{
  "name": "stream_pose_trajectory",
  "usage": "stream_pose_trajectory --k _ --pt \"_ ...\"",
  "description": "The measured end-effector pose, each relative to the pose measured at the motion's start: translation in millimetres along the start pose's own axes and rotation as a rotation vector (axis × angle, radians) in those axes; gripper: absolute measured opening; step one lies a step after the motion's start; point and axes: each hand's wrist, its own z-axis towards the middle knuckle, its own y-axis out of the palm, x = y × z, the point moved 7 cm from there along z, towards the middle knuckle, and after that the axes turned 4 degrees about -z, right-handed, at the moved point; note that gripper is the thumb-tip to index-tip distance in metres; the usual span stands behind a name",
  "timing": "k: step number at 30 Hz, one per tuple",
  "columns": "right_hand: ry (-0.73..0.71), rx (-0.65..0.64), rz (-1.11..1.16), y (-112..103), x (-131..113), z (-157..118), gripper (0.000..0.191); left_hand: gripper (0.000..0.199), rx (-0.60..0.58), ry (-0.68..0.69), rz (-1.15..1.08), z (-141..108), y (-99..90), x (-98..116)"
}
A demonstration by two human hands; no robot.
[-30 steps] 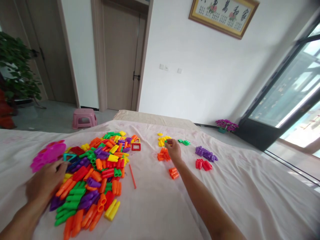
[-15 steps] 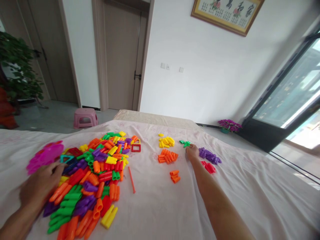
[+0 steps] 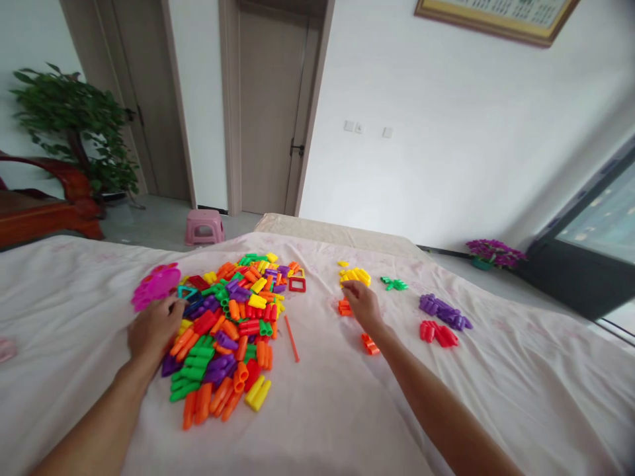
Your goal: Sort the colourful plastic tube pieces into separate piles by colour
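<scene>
My left hand (image 3: 155, 327) rests at the left edge of a big mixed heap of plastic building pieces (image 3: 225, 337). Its fingers are loosely bent and a little apart, close to a dark blue piece (image 3: 192, 304) and a teal triangle frame (image 3: 186, 291). I see nothing held in it. My right hand (image 3: 364, 305) hovers over small sorted groups, fingers stretched to the left and no piece visible in them. It partly covers the orange pieces (image 3: 344, 307), just below the yellow group (image 3: 356, 276). Green pieces (image 3: 395, 284) lie apart to its right.
Purple pieces (image 3: 444, 312) and red pieces (image 3: 438, 333) form groups farther right. More orange pieces (image 3: 370, 344) lie beside my right forearm. An orange stick (image 3: 292, 338) and a red square frame (image 3: 297, 284) lie right of the heap; a magenta piece (image 3: 157, 285) is at its left.
My right hand has left the green pieces and moved left to the orange and yellow groups. My left hand stays by the heap. The view has swung left.
</scene>
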Motion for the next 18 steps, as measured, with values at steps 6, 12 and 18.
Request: stream_pose_trajectory --k 6,12,18 --pt "-0.142 -0.476 -0.242 64 -104 -76 0.021 0.053 0.009 -0.032 0.013 -1 -2.4 2" --pt "-0.093 -0.599 -0.468 84 -109 -91 0.014 0.053 0.024 -0.030 -0.013 -2 -3.2 2" --pt "0.008 -0.489 -0.546 74 -86 -82 0.014 0.052 0.032 -0.014 -0.017 -1 -2.3 1"
